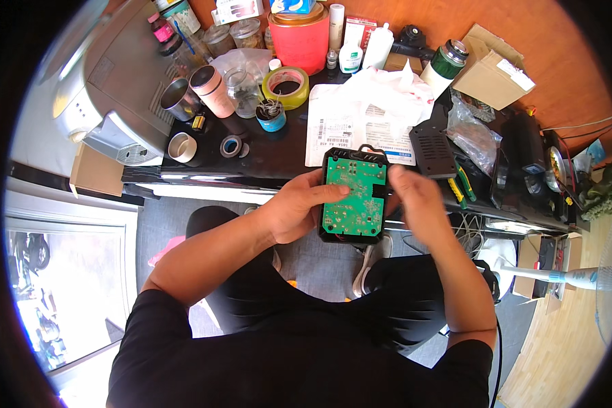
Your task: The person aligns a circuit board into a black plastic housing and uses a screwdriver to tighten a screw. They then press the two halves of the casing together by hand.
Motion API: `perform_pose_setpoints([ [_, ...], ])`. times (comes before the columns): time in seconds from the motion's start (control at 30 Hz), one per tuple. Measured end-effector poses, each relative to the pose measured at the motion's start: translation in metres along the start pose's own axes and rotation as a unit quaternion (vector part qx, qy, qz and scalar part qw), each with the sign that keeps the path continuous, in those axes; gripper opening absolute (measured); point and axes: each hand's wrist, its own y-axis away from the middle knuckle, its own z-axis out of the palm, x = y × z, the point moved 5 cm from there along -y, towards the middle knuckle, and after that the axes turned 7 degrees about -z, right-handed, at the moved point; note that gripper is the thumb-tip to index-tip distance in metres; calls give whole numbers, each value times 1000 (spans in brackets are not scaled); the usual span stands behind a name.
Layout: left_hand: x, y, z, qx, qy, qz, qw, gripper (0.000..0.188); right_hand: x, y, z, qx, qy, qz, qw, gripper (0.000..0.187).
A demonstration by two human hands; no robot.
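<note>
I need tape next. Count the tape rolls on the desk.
3. A big yellow-green tape roll lies by the red canister; a white roll and a small dark roll lie near the desk's front edge. Clutter may hide others.

Two hands: left hand (296, 207), right hand (415, 197). One green circuit board (353, 194) in one black case (328, 234). Three tape rolls at 11 o'clock: yellow-green roll (285, 87), tan roll (181, 147), small dark roll (231, 145). One red tub (299, 37) at 12. Two metal cups (178, 100). One cardboard box (493, 71) at 1. One black cover (432, 146).
</note>
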Motion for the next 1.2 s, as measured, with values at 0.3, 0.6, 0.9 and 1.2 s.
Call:
perform_pose_setpoints([
  [0.3, 3, -8, -7, 16, 17, 5, 1000, 47, 3, -16, -94, 290, 441, -58, 847, 84],
  [0.6, -1, -18, -7, 18, 25, 8, 1000, 47, 18, -49, -65, 131, 544, 65, 826, 106],
  [0.9, 2, -17, -13, 24, 28, 11, 999, 44, 29, -65, -72, 101, 544, 120, 824, 98],
  [1.2, 2, -19, -12, 15, 41, 36, 998, 44, -18, -29, -99, 264, 426, 52, 864, 84],
])
